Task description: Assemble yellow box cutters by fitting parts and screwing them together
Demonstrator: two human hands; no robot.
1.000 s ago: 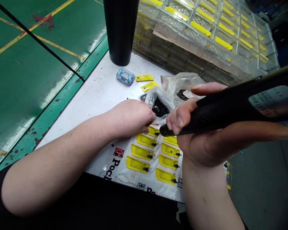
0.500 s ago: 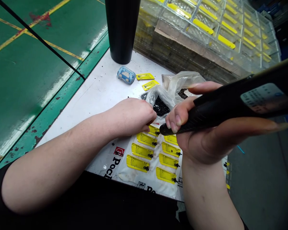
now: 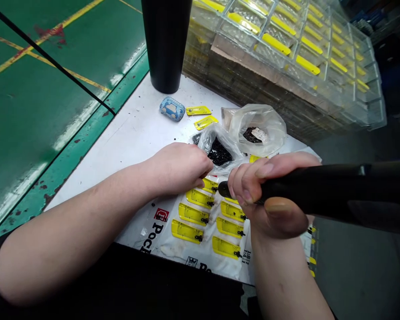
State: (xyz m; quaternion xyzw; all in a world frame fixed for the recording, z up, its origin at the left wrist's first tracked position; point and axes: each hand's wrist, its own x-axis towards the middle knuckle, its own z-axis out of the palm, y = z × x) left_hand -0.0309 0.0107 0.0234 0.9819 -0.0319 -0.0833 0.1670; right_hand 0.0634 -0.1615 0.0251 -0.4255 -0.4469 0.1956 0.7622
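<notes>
My right hand point(image 3: 270, 195) is wrapped round a black electric screwdriver point(image 3: 340, 191), which lies almost level with its narrow ribbed end towards my left hand. My left hand point(image 3: 183, 166) is closed above the upper end of a row of yellow plastic pieces point(image 3: 187, 230); its fingertips are hidden, so what they hold cannot be seen. The pieces lie in two columns on a white printed plastic sheet point(image 3: 166, 251), each visible one with a small black part at its right end. Just beyond my left hand, an opened clear bag point(image 3: 205, 138) holds small black parts point(image 3: 219, 153).
A second clear bag point(image 3: 275, 129) with dark contents stands behind. Two loose yellow pieces point(image 3: 205, 122) lie beside a blue tin point(image 3: 172, 109). A tall black cylinder point(image 3: 166, 44) and stacked clear compartment trays point(image 3: 286, 66) with yellow pieces line the table's back.
The screwdriver has swung down from a slant to nearly level, and my right thumb has folded in round it. My left hand stays beside the yellow pieces. The view has shifted slightly.
</notes>
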